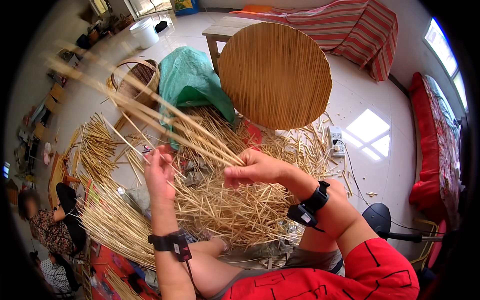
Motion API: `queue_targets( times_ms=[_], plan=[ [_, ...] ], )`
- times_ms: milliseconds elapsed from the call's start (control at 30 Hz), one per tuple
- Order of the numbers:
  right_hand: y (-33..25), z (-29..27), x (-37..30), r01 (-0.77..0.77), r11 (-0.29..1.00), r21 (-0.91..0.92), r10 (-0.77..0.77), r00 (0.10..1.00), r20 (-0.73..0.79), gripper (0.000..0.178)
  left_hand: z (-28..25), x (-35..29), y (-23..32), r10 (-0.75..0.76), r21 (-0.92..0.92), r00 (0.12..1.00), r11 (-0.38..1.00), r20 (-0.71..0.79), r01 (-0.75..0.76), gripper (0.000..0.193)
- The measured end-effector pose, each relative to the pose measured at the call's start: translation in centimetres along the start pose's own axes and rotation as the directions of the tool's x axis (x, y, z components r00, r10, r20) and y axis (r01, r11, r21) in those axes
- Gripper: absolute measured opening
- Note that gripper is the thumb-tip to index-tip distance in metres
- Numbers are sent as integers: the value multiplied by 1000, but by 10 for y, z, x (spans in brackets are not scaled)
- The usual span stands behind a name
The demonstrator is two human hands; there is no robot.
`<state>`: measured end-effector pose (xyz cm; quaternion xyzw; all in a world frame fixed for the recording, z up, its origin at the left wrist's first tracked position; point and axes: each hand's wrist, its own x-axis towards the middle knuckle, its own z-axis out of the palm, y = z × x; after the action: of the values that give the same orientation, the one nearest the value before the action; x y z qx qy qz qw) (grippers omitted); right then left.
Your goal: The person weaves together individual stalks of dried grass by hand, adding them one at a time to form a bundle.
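My right hand point(257, 167) is closed round the ends of several long pale straw stalks point(195, 134). They reach up and to the left, and their far ends are smeared by motion. To the left, my left hand point(159, 172) is raised with its fingers pinched on a thin stalk point(125, 137) that slants up and left. Under both hands spreads a heap of short cut straw pieces point(225, 210). A large sheaf of long stalks point(117, 227) lies beside my left forearm, and a smaller bundle point(97, 150) lies farther off.
A round wooden board point(275, 75) leans by a bench point(225, 27) ahead. Left of it are a green sack point(187, 72) with straw at its mouth, a wicker basket point(142, 82) and a white bucket point(144, 33). A power strip point(336, 141) lies right. Another person point(50, 225) sits at the far left.
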<state>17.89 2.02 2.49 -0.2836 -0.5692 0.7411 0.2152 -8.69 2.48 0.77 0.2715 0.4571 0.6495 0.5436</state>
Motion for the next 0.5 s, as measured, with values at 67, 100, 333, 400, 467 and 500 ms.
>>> queue_targets(
  times_ms=[67,100,333,400,467,500],
  plan=[
    [-2,3,4,21,999,26,-18,994,-110,38,3,-5,2,-26,33,999,999,35,25,20],
    [4,3,9,49,998,42,-41,985,-170,38,7,-7,2,-43,30,998,999,51,41,20],
    [17,8,20,119,965,232,-30,934,-356,35,21,-16,-10,-73,119,972,992,224,47,25],
    [17,12,22,144,962,233,-38,914,-405,31,27,-18,-11,-81,132,968,990,236,51,25],
    [19,14,22,185,962,199,-71,877,-475,29,31,-21,-15,-150,203,949,974,277,95,22],
    [19,12,21,197,963,182,-84,865,-494,29,33,-24,-17,-197,228,931,965,308,129,22]
  ],
)
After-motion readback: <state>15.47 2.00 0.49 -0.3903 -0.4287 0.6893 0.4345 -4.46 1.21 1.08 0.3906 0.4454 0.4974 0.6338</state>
